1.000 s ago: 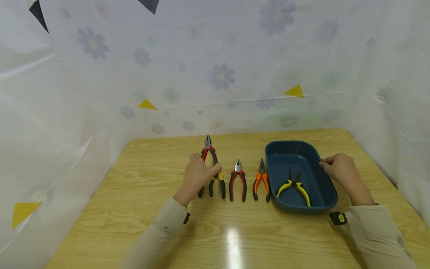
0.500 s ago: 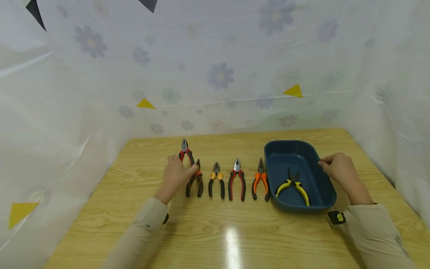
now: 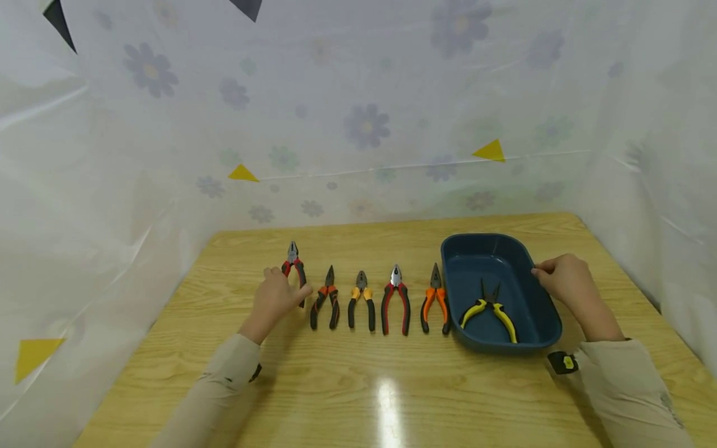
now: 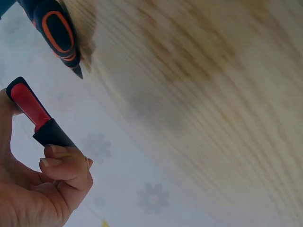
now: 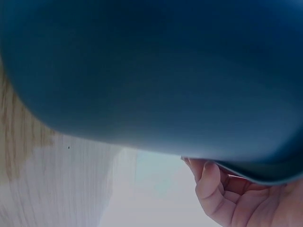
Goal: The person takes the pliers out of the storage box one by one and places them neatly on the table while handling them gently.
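My left hand point(image 3: 274, 297) grips a pair of red-and-black combination pliers point(image 3: 294, 264) by the handles, left of the row of tools. In the left wrist view the thumb and fingers hold its red-and-black handle point(image 4: 31, 104) from both ends. My right hand point(image 3: 567, 280) pinches the right rim of a dark blue tub point(image 3: 540, 311). The right wrist view shows the fingers point(image 5: 210, 182) at the edge of that tub. Inside the tub lie yellow-handled needle-nose pliers point(image 3: 493, 308), handles spread.
In a row on the wooden table point(image 3: 336, 386) lie black-and-orange pliers point(image 3: 329, 292), yellow-and-black pliers point(image 3: 361, 295), red-and-black pliers point(image 3: 396, 289) and orange long-nose pliers point(image 3: 435, 295), close to the tub's left wall. A flowered plastic sheet point(image 3: 364, 174) hangs behind.
My left hand has moved left with the red-and-black combination pliers, past the yellow-and-black and black-and-orange pliers, and lower toward the table. The right hand and tub have stayed put.
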### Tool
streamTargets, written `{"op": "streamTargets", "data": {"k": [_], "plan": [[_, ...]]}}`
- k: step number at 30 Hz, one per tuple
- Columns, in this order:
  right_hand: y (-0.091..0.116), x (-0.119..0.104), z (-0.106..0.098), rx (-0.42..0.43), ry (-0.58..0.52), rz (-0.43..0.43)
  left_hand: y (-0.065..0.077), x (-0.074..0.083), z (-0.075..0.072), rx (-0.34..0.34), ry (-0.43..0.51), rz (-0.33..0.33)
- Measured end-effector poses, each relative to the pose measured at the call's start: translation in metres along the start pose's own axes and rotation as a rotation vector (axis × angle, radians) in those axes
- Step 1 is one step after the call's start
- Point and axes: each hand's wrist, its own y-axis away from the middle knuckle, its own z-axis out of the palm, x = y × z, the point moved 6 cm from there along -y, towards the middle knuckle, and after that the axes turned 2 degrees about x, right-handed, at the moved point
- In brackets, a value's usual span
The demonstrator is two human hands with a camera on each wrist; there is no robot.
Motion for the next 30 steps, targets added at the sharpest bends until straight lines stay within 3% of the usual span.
{"op": "streamTargets", "data": {"k": [8,14,30], "plan": [[0.001,0.001,0.000,0.002,0.000,0.013,-0.005,-0.006,0.008,-0.074,-0.139,0.024],[0.001,0.001,0.001,-0.018,-0.005,0.021,-0.006,-0.011,0.016,-0.121,-0.194,0.038],[0.000,0.000,0.001,-0.001,-0.014,0.012,-0.010,-0.019,0.031,-0.158,-0.200,0.081]]}}
